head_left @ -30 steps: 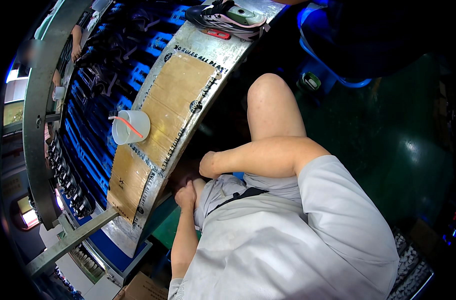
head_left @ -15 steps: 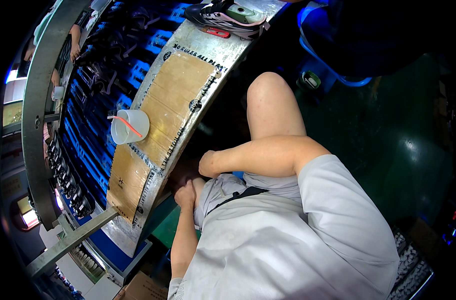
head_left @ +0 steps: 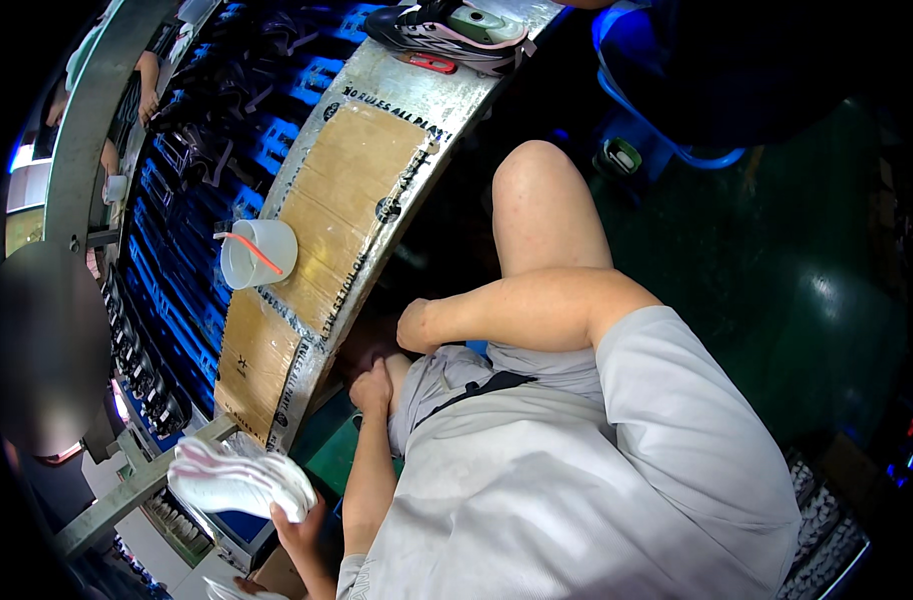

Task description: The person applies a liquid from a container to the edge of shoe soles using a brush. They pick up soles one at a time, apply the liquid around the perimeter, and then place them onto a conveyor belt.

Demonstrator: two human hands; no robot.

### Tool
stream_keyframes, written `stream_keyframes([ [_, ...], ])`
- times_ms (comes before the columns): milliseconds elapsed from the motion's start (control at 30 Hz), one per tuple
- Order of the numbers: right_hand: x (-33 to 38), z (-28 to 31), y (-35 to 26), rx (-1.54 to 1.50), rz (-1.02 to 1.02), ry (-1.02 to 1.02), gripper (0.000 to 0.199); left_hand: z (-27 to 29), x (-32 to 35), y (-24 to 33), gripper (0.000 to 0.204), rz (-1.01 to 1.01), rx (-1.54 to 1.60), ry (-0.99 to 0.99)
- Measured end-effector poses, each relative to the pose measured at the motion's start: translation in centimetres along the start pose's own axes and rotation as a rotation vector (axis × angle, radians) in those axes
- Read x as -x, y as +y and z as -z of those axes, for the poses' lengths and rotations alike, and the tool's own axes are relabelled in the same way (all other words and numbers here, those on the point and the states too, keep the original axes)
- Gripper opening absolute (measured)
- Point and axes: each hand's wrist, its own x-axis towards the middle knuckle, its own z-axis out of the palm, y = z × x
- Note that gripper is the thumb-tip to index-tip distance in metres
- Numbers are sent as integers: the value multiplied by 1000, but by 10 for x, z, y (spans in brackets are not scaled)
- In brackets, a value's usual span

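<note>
Another person's hand [head_left: 302,530] has come in at eight o'clock with white soles [head_left: 239,480], and a dark blur [head_left: 47,350] has come in at nine. I think my own work is waiting. The white cup [head_left: 275,245], with its orange stick [head_left: 252,252], stays on the cardboard [head_left: 352,180] a bit past nine o'clock. My left hand [head_left: 372,388] and right hand [head_left: 414,327] rest apart near my lap, fingers curled; I cannot tell if they hold anything. At twelve o'clock a dark shoe [head_left: 447,38] sits on the bench [head_left: 457,98] by a small red tool [head_left: 429,63].
</note>
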Motion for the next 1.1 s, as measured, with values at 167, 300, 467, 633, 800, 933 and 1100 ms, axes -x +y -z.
stream_keyframes([
  [167,-3,-2,5,1,-4,16,29,3,1,8,83,6,17,-16],
  [300,2,11,-1,-4,31,23,27,11,5,1,79,-64,10,16],
  [467,1,-8,9,-3,10,27,30,-13,-6,-16,69,-95,242,80],
  [633,41,15,-12,-89,54,294,19,12,52,-50,67,-179,421,153],
  [800,99,70,-28,-191,321,956,13,59,134,-90,68,-415,929,41],
  [933,130,131,-14,-10,114,1237,48,95,168,-111,57,-521,1049,243],
  [1100,105,191,7,239,-4,1072,87,169,177,-143,43,-305,971,900],
])
